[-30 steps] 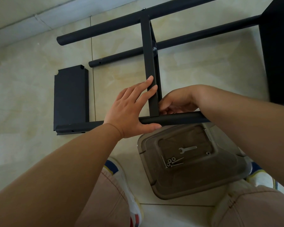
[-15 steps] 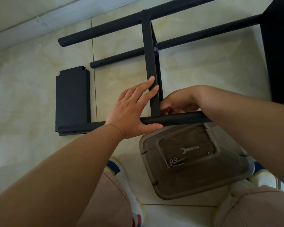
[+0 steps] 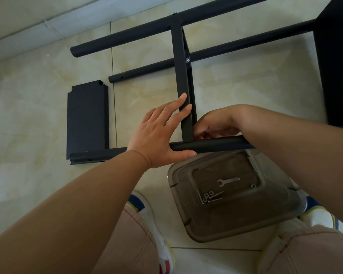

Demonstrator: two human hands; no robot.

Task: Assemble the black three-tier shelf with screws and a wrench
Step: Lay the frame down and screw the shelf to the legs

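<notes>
A: On the floor (image 3: 38, 107), across the tiles, lies the half-built frame (image 3: 183, 76): long round posts, with one shelf panel standing on edge between them. How would you say it handles?

B: Stiff and hard, I'd judge, painted metal. Awkward more than heavy: long, and likely to twist at joints not yet tight. The round posts look smooth, so they could roll or slip under a palm.

A: Where's the hold now?

B: The left hand (image 3: 158, 135) lies flat, fingers straight along the panel's edge, thumb under the near post (image 3: 216, 144), squeezing the two together at the corner. The right hand (image 3: 216, 125) is tucked behind that corner with curled fingers; they seem to work something small at the joint, but I cannot tell what they hold.

A: And the loose panel (image 3: 86, 117)?

B: Flat on the tiles to the left, its near end touching the post. Thin sheet with folded rims; I'd lift it by the long edges, not the notched corners.

A: The small things?

B: A brown bin lid (image 3: 236, 214) between the feet carries the wrench (image 3: 228, 180) and a few screws (image 3: 212, 197) with nuts beside them. Light and easily scattered; pinch them singly.
</notes>
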